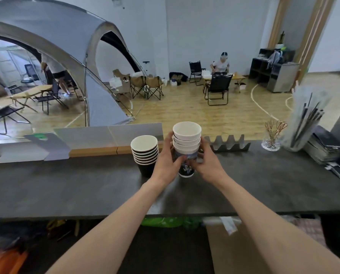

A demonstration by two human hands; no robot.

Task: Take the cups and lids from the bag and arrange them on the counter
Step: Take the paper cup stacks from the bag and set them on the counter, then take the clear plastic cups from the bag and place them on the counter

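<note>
The stack of printed paper cups (187, 147) stands upright between the two hands, its long axis vertical, its base touching or just above the tabletop (66, 186) near the middle of the far edge; I cannot tell whether it already bears its own weight. The left hand (166, 162) wraps the left side of the stack and the right hand (206, 162) the right side, both closed around it with fingers curled over the lower cups, so the stack sits straight ahead of the person and equally near to each arm. By the rims that show, this stack holds about four cups, white inside with a dark blue print on the lowest. Just beside it to the left, apart from the left hand by a narrow gap, stands a second stack of black paper cups (145, 153), about seven by its rims, also upright and resting on the tabletop. The coming move, in my judgement, turns on that narrow gap: the held stack needs to settle straight down without tipping leftward into the black stack. No lids show on the tabletop. Toward the right end of the far edge stand a grey zigzag holder (227, 144), a small glass of knotted picks (271, 142) and a clear container of wrapped straws (303, 123). Below the near edge a brown paper bag (234, 252) stands open, nearer the right arm.
</note>
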